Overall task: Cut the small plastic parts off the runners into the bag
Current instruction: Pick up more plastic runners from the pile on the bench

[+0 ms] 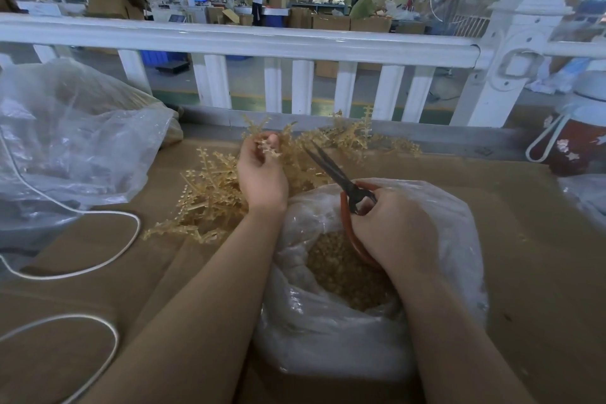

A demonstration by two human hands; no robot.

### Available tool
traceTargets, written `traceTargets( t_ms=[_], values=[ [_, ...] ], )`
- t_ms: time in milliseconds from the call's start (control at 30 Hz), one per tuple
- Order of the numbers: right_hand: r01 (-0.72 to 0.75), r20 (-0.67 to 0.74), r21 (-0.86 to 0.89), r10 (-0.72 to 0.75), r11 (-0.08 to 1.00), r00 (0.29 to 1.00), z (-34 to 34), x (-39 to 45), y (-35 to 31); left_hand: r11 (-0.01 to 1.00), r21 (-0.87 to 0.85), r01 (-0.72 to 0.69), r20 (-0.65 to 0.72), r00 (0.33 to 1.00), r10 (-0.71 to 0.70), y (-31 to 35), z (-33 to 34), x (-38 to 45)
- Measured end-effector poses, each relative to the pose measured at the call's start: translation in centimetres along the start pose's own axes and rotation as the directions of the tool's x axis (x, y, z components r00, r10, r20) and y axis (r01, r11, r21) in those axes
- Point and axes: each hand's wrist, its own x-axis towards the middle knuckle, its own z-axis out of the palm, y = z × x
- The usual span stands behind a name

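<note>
1. Left hand (262, 170) pinched a runner (269, 148) picked from the pile (210, 193).
2. Right hand (390, 226) gripped the scissors (341, 179), blades parted, over the bag (344, 272).
3. Next up, probably: bring that runner over the bag and snip.

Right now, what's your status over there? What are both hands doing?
Left hand pinches tan plastic runner. Right hand grips red-handled scissors, blades apart. Clear bag of cut parts open below. Nothing in the way.

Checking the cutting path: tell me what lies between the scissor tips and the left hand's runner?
Only the heaped runners on the cardboard, per the head view.
</note>
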Motion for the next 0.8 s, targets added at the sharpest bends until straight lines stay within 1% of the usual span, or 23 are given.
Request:
traceTargets(
  t_ms=[67, 100, 167, 200, 233, 300, 333, 433, 500, 600, 667, 733, 800],
  values=[
    [0.019, 0.025, -0.061, -0.018, 0.998, 1.0, 0.2, 0.1, 0.0, 0.991, 0.05, -0.127, 0.002, 0.992, 0.127, 0.5, -0.1, -0.5],
    [0.024, 0.03, -0.076, -0.022, 0.997, 0.999, 0.3, 0.1, 0.1, 0.976, 0.092, -0.2, 0.025, 0.98, 0.198, 0.7, 0.0, -0.7],
    [0.021, 0.039, -0.081, -0.017, 0.997, 0.999, 0.4, 0.2, 0.1, 0.913, 0.205, -0.352, 0.094, 0.936, 0.339, 1.2, 0.2, -1.3],
    [0.02, 0.039, -0.077, -0.017, 0.997, 0.999, 0.4, 0.2, 0.1, 0.888, 0.22, -0.405, 0.123, 0.914, 0.387, 1.4, 0.3, -1.6],
    [0.022, 0.037, -0.075, -0.019, 0.997, 0.999, 0.4, 0.2, 0.1, 0.883, 0.184, -0.431, 0.146, 0.901, 0.409, 1.5, 0.4, -1.8],
    [0.022, 0.038, -0.076, -0.019, 0.997, 0.999, 0.4, 0.1, 0.1, 0.914, 0.078, -0.398, 0.186, 0.906, 0.379, 1.4, 0.5, -2.1],
    [0.024, 0.04, -0.081, -0.02, 0.996, 0.999, 0.4, 0.1, 0.0, 0.924, 0.057, -0.379, 0.192, 0.912, 0.362, 1.3, 0.4, -2.2],
    [0.033, 0.048, -0.104, -0.028, 0.994, 0.998, 0.4, 0.1, 0.0, 0.926, 0.021, -0.377, 0.157, 0.916, 0.369, 1.4, 0.2, -2.3],
    [0.028, 0.06, -0.113, -0.022, 0.993, 0.998, 0.3, 0.1, -0.1, 0.93, -0.085, -0.357, 0.126, 0.922, 0.366, 1.5, 0.3, -2.3],
    [0.031, 0.07, -0.121, -0.023, 0.992, 0.997, 0.2, 0.1, -0.1, 0.936, -0.202, -0.287, 0.09, 0.947, 0.309, 1.8, 0.4, -2.3],
    [0.042, 0.065, -0.116, -0.034, 0.992, 0.997, 0.1, 0.0, -0.1, 0.952, -0.215, -0.217, 0.054, 0.971, 0.233, 1.7, 0.2, -2.0],
    [0.048, 0.048, -0.095, -0.044, 0.994, 0.998, 0.0, -0.1, -0.1, 0.966, -0.233, -0.114, 0.004, 0.993, 0.118, 1.5, -0.1, -1.5],
    [0.05, 0.022, -0.073, -0.049, 0.996, 0.999, 0.0, -0.1, 0.0, 0.953, -0.303, -0.008, -0.022, 1.0, 0.002, 1.4, -0.6, -0.9]
  ],
)
